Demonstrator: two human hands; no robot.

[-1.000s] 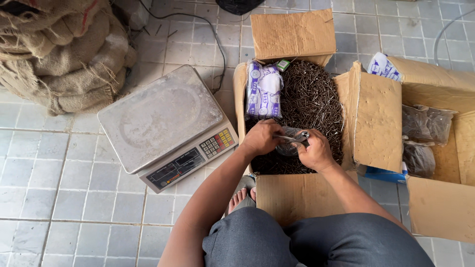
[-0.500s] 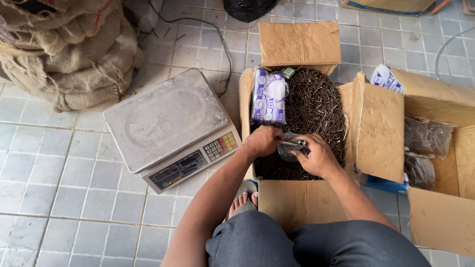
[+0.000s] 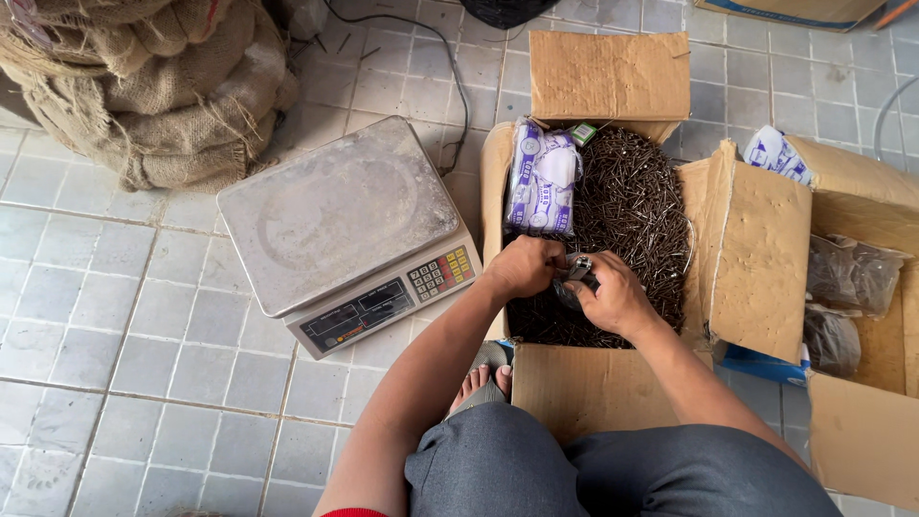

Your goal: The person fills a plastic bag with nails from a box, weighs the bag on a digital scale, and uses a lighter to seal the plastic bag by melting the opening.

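Gripping one plastic bag (image 3: 571, 275): two hands; left (image 3: 525, 265), right (image 3: 616, 299)

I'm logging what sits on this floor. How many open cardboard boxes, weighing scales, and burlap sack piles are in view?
Open cardboard boxes: 2, the nail box and the bag box
Weighing scale: 1
Burlap sack pile: 1
Total: 4

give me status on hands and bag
Left hand and right hand both gripping small clear bag. Bag held over box of dark nails. Nothing in the way.
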